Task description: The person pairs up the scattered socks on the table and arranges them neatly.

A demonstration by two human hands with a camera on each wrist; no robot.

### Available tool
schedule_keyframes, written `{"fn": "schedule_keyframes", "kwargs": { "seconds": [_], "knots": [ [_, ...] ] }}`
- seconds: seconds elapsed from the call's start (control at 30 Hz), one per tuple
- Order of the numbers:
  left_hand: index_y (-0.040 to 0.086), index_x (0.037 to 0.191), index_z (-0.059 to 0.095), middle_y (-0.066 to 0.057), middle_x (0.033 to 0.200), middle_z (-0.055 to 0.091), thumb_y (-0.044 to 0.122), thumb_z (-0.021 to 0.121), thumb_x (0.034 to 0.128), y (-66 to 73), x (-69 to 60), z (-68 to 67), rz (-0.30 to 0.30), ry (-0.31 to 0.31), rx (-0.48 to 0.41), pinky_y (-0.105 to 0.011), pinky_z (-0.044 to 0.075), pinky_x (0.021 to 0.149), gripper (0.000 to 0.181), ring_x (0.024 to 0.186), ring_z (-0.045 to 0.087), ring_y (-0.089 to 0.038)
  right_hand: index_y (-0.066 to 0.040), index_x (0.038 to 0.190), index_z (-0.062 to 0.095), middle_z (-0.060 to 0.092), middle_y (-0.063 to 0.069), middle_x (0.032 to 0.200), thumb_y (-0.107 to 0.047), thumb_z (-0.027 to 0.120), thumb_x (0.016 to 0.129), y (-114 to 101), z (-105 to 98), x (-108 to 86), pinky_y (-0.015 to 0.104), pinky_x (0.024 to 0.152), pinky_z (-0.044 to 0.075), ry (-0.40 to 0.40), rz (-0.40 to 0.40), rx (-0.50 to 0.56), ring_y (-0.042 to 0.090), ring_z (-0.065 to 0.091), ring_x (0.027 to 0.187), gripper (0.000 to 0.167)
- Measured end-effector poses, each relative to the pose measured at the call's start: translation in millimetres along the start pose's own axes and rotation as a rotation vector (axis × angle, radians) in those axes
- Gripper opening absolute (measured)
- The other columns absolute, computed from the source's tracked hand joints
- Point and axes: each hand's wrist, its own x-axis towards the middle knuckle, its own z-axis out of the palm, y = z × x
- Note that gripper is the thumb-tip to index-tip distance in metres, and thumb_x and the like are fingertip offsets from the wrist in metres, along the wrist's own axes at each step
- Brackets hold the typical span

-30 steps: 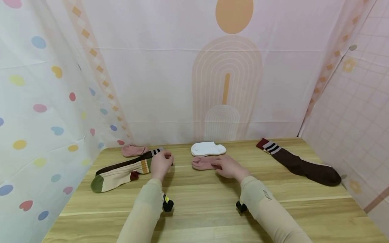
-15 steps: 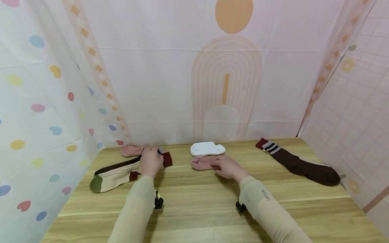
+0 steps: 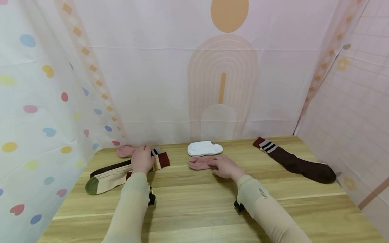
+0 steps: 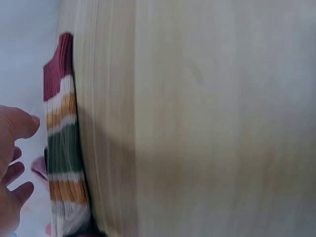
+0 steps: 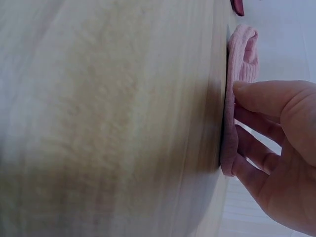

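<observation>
In the head view my left hand is over the cream striped sock with a green toe and dark red cuff. The left wrist view has its fingers spread, a little off the striped sock, holding nothing. My right hand rests on a pink sock in the middle; in the right wrist view the fingertips touch this pink sock with the fingers relaxed. A white sock lies just behind it.
Behind the striped sock lie a dark striped sock and another pink sock. A dark brown sock with a red cuff lies on the right of the wooden table. Printed cloth stands at the table's back and sides.
My left hand has moved left along the striped sock, uncovering its dark red cuff. My right hand has stayed on the middle pink sock. The head view has shifted slightly.
</observation>
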Motion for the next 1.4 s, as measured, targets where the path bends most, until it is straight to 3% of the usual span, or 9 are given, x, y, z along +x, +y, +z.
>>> {"fn": "schedule_keyframes", "kwargs": {
  "seconds": [0.13,0.33,0.5,0.77,0.97,1.13,1.27,1.4],
  "knots": [
    [-0.012,0.122,0.056,-0.033,0.126,0.052,-0.001,0.057,0.0897,-10.8,1.4,-1.4,-0.031,-0.065,0.038,-0.061,0.047,0.086,0.034,0.107,0.054,-0.049,-0.010,0.136,0.061,0.050,0.012,0.145,-0.013,0.068,0.094,-1.3,-1.1,-0.6,0.047,0.110,0.034,-0.004,-0.001,0.000,0.036,0.043,0.132,0.042],
    [-0.010,0.141,0.042,-0.032,0.142,0.039,-0.002,0.051,0.0932,-18.9,0.1,-1.0,-0.097,-0.156,0.018,-0.065,0.042,0.092,0.049,0.125,0.041,-0.053,-0.010,0.135,0.062,0.051,0.013,0.144,-0.013,0.068,0.094,-2.7,-1.8,-0.3,0.047,0.109,0.034,-0.006,0.006,0.005,0.036,0.043,0.132,0.042],
    [-0.010,0.143,0.039,-0.032,0.146,0.033,-0.002,0.048,0.0951,-20.0,0.8,-3.1,-0.094,-0.190,0.008,-0.067,0.043,0.088,0.049,0.126,0.038,-0.055,-0.011,0.135,0.062,0.052,0.013,0.142,-0.014,0.069,0.094,-2.9,-1.2,0.5,0.047,0.109,0.035,-0.005,0.014,0.004,0.036,0.043,0.131,0.042],
    [-0.009,0.146,0.036,-0.032,0.149,0.029,-0.004,0.048,0.0931,-16.5,5.7,-8.3,-0.073,-0.308,-0.011,-0.071,0.042,0.086,0.054,0.132,0.032,-0.054,-0.011,0.134,0.063,0.051,0.013,0.143,-0.013,0.069,0.093,-0.2,-1.1,1.1,0.047,0.109,0.035,-0.001,0.017,0.014,0.037,0.043,0.132,0.042],
    [-0.010,0.142,0.040,-0.033,0.148,0.030,-0.003,0.046,0.0937,-18.3,6.7,-12.2,-0.077,-0.306,-0.012,-0.069,0.045,0.085,0.050,0.129,0.036,-0.054,-0.012,0.134,0.063,0.052,0.012,0.143,-0.016,0.069,0.093,2.3,2.3,1.9,0.045,0.109,0.035,-0.004,0.018,-0.004,0.035,0.044,0.131,0.041],
    [-0.011,0.143,0.038,-0.035,0.146,0.030,-0.003,0.045,0.0951,-17.4,9.3,-15.7,-0.067,-0.262,0.011,-0.068,0.042,0.090,0.049,0.129,0.033,-0.055,-0.012,0.135,0.063,0.051,0.012,0.144,-0.015,0.069,0.094,2.4,3.2,2.7,0.045,0.109,0.035,-0.008,0.026,0.003,0.035,0.043,0.132,0.042],
    [-0.011,0.142,0.039,-0.033,0.146,0.032,-0.004,0.044,0.0970,-14.5,12.1,-16.6,-0.029,-0.244,0.074,-0.067,0.030,0.103,0.046,0.132,0.028,-0.054,-0.011,0.135,0.062,0.051,0.012,0.144,-0.015,0.069,0.094,1.5,2.6,2.4,0.045,0.111,0.033,-0.004,0.023,-0.001,0.035,0.042,0.134,0.042],
    [-0.009,0.143,0.041,-0.032,0.148,0.031,-0.004,0.043,0.0997,-12.7,13.7,-14.5,0.007,-0.266,0.154,-0.066,0.027,0.106,0.043,0.136,0.024,-0.051,-0.010,0.134,0.063,0.052,0.013,0.142,-0.014,0.069,0.094,0.6,2.0,1.9,0.046,0.111,0.032,0.005,0.014,-0.002,0.035,0.043,0.133,0.041]
  ]
}}
